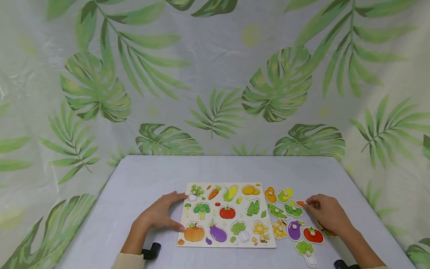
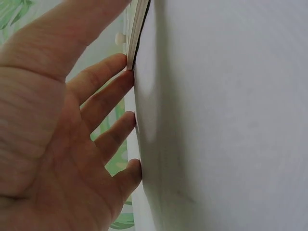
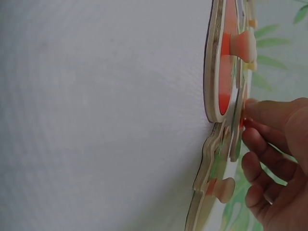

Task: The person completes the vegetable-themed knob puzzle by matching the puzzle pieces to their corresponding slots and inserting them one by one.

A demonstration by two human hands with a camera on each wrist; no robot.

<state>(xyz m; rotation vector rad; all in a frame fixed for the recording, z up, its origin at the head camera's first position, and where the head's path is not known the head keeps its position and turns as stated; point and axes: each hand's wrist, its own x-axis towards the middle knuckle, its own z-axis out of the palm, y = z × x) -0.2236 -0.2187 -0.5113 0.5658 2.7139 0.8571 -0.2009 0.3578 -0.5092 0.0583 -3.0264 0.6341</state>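
Observation:
A wooden vegetable puzzle board [image 1: 228, 239] lies flat on the table. My left hand [image 1: 161, 211] is spread at its left edge, thumb near the lower corner and fingertips touching the upper side. In the left wrist view, the fingers [image 2: 108, 96] reach the board's edge, and a knob [image 2: 120, 38] stands up from it. To the board's right, my right hand [image 1: 327, 213] pinches the carrot piece [image 1: 300, 203] between thumb and fingers; that hand hides part of it. Under the right wrist, the pumpkin piece [image 1: 326, 228] is partly covered. Beside it lies the tomato piece [image 1: 312, 236].
Right of the board lie several knobbed pieces: potato [image 1: 270, 196], corn [image 1: 286, 195], asparagus [image 1: 277, 211], broccoli [image 1: 293, 211], mushroom [image 1: 279, 229], eggplant [image 1: 294, 232] and bok choy [image 1: 305, 247]. A leaf-print curtain [image 1: 215, 74] hangs behind the white table [image 1: 228, 168].

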